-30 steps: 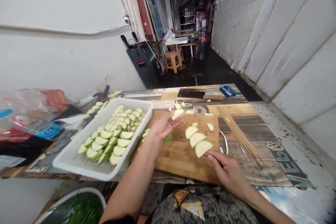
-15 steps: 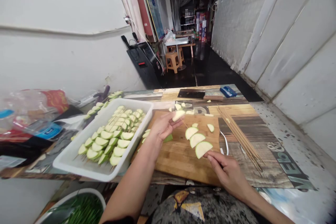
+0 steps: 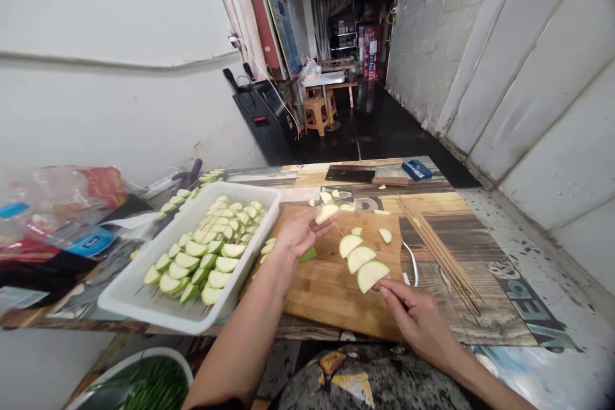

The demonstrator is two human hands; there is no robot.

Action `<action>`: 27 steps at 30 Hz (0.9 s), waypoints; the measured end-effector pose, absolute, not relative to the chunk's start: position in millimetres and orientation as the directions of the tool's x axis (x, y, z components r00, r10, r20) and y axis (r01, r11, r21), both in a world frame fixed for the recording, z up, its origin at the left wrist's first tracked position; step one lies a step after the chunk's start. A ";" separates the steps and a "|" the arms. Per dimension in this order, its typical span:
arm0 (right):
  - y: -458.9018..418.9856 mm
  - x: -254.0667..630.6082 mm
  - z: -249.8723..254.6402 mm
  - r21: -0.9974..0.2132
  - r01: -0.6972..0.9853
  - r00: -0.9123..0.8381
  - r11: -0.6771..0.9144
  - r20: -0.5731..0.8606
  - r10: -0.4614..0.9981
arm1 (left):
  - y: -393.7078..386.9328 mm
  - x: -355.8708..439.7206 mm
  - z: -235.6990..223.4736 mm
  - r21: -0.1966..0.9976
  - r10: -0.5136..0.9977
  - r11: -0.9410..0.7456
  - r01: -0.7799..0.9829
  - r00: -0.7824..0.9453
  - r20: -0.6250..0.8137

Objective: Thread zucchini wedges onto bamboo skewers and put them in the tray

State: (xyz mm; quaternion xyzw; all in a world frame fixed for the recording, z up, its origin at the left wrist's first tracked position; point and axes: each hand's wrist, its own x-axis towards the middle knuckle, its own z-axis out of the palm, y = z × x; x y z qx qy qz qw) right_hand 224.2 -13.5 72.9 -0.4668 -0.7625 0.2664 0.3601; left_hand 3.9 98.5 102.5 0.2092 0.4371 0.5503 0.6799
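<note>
Over the wooden cutting board (image 3: 336, 301), my right hand (image 3: 416, 314) is closed on the near end of a bamboo skewer (image 3: 339, 227). Three pale half-round slices with green rind, which look like zucchini, are threaded on it; the nearest slice (image 3: 373, 276) touches my fingertips. My left hand (image 3: 300, 230) pinches a single loose slice (image 3: 327, 213) just beyond the skewer's far tip, apart from it. More cut pieces (image 3: 385, 235) lie on the board. Left of the board, a white plastic tub (image 3: 148, 318) holds many skewered slices (image 3: 206, 256).
Bare skewers (image 3: 439, 250) lie in a bundle on the table's right side. A cleaver (image 3: 350, 173) and a blue box (image 3: 418, 170) are at the back edge. Plastic bags (image 3: 62, 205) crowd the left end. A bowl of green vegetables (image 3: 148, 384) stands below the table at left.
Both hands, the skewer and the held slice stay almost in place. The whole view has shifted very slightly.
</note>
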 end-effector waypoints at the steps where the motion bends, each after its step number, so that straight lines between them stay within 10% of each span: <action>1: -13.7 224.2 72.8 -0.745 0.517 -0.306 0.422 0.300 0.904 | 98.3 3.9 102.9 0.767 0.931 0.308 -0.564 0.013 -0.364; 27: -15.8 227.1 72.2 -0.756 0.502 -0.307 0.421 0.299 0.903 | 100.1 4.7 102.4 0.760 0.925 0.326 -0.563 0.023 -0.380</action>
